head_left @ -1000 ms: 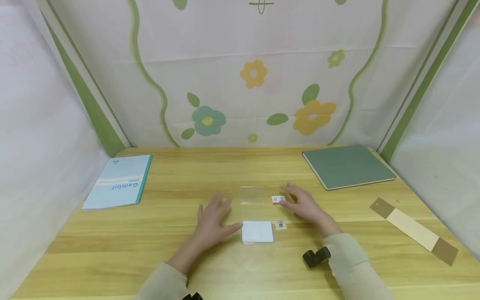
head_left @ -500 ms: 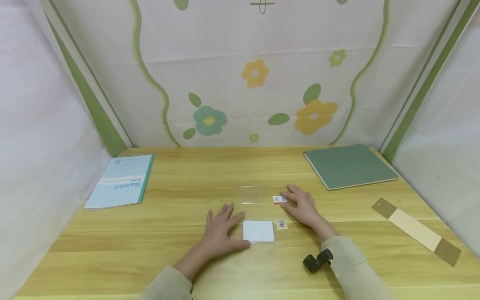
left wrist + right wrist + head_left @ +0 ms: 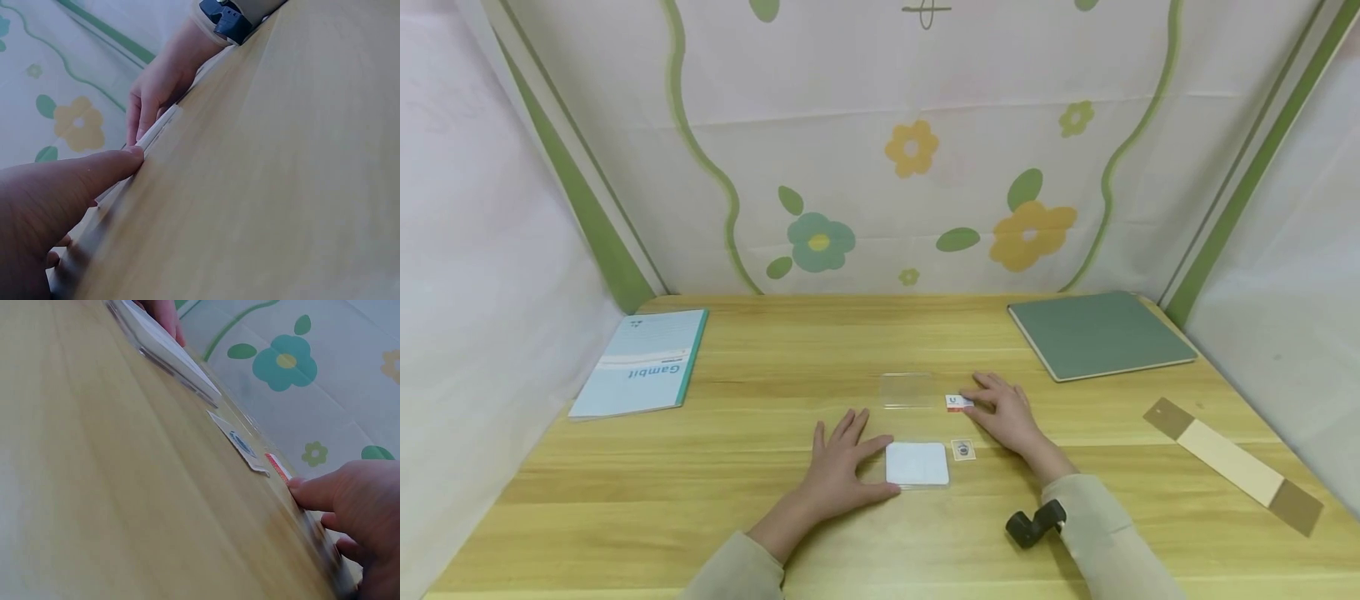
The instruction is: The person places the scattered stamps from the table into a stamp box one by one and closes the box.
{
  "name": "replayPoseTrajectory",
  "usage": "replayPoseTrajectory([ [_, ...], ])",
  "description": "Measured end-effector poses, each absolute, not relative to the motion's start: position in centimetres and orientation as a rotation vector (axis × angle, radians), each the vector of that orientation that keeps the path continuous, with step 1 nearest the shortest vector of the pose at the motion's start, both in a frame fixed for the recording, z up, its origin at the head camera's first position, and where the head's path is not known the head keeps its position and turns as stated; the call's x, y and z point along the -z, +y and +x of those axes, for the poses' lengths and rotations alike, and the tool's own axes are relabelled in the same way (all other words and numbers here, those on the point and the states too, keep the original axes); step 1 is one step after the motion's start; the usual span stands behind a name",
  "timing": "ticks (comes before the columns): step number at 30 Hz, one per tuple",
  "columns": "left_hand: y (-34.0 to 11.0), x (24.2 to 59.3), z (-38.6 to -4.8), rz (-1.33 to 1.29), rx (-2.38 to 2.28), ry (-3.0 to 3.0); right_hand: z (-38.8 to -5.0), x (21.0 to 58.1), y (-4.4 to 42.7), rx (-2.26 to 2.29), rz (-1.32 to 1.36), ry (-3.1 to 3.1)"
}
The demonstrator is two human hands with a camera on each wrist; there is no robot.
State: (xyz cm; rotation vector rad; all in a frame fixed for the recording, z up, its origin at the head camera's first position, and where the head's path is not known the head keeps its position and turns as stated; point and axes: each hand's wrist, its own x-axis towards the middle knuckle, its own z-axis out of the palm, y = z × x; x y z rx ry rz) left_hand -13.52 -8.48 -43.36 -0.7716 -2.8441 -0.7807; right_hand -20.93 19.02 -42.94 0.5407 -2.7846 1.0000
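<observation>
Head view showed the small red-and-white card (image 3: 954, 403) flat on the table (image 3: 805, 358), its right end pinched between the right hand's (image 3: 1006, 417) thumb and forefinger, seemingly not yet lifted. The left hand (image 3: 837, 477), fingers spread wide, touched the white-topped box (image 3: 917, 463); the square sticker (image 3: 963, 450) and clear plastic piece (image 3: 906, 390) lay untouched.

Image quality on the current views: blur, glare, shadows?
Head: even light, pale sheen on the near table, blue notebook title legible; left wrist: tilted, soft wood grain, dark shadow beside the left hand; right wrist: also tilted, square card's print soft, dark blurry shadow beside the right hand.
</observation>
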Motion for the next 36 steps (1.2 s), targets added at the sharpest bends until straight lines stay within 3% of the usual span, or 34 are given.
replayPoseTrajectory([
  [22, -8.52, 43.25, -13.43, -0.768, 0.773, -2.836, -21.0, 43.38, 18.57, -0.924, 0.623, -2.66],
  [36, -8.5, 43.15, -13.43, -0.763, 0.755, -2.851, -20.81, 42.96, 18.29, -1.21, 0.507, -2.659],
])
